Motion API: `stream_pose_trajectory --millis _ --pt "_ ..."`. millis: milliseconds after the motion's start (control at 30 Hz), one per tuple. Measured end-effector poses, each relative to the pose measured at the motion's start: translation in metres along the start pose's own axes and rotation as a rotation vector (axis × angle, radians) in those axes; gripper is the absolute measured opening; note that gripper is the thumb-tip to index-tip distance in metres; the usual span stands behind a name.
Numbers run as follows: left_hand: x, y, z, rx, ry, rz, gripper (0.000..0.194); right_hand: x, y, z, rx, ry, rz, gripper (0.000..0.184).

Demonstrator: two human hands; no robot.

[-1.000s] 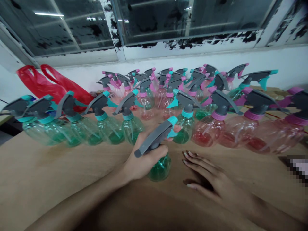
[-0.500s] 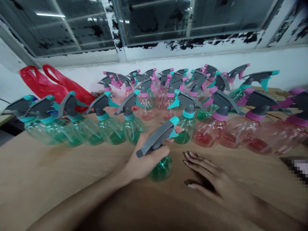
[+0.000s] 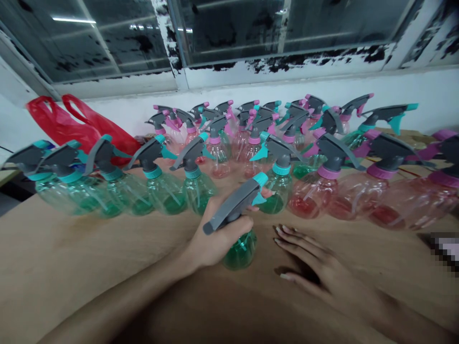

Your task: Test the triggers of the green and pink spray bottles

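From where I stand, the person's left hand [image 3: 217, 239] is wrapped round the neck of a green spray bottle [image 3: 240, 255], thumb folded across it and a fingertip showing past the teal trigger [image 3: 258, 198]. That bottle stands on the wooden table [image 3: 143, 239], right in front of the person, a little green liquid in it. Take it as the middle of the dial: the right hand [image 3: 315, 263] lies at four o'clock, palm down with fingers slightly spread — gripping nothing.

Five green bottles [image 3: 165, 196] run in a row from ten to eleven o'clock, and another green bottle [image 3: 276, 191] stands at one, just beyond the trigger. Pink bottles [image 3: 311, 198] carry on from two towards three. At twelve, farther back, there's a crowd of mixed bottles [image 3: 251, 155] — pink and green — below a paint-smeared window [image 3: 251, 33]. A red plastic bag [image 3: 82, 126] slumps at ten.
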State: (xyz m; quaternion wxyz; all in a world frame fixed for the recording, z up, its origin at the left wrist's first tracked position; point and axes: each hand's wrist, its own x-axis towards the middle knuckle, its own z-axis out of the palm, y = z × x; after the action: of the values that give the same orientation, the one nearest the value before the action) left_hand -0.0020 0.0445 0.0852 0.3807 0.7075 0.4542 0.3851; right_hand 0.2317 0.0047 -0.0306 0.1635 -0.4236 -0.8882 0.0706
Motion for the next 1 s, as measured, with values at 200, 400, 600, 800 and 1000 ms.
stream_pose_trajectory --millis 200,400,600,800,1000 --pt "-0.0001 0.0014 0.0014 -0.002 0.008 0.038 0.027 -0.0023 0.0016 0.0035 -0.041 0.009 -0.016 0.051" --pt "-0.0030 0.0001 0.0044 0.049 0.100 0.065 0.016 -0.0009 0.0022 0.0028 -0.074 0.025 -0.035 0.050" --pt "-0.0022 -0.0026 0.0029 0.023 0.055 0.047 0.010 0.0010 0.0003 0.0014 -0.068 0.032 -0.051 0.049" --pt "0.0009 -0.0049 0.0048 -0.022 0.097 0.061 0.005 -0.0010 0.0000 0.0023 -0.070 0.039 -0.039 0.049" --pt "-0.0005 -0.0072 0.0065 -0.032 0.064 0.024 0.009 -0.0017 0.0015 0.0034 -0.065 0.044 -0.027 0.048"
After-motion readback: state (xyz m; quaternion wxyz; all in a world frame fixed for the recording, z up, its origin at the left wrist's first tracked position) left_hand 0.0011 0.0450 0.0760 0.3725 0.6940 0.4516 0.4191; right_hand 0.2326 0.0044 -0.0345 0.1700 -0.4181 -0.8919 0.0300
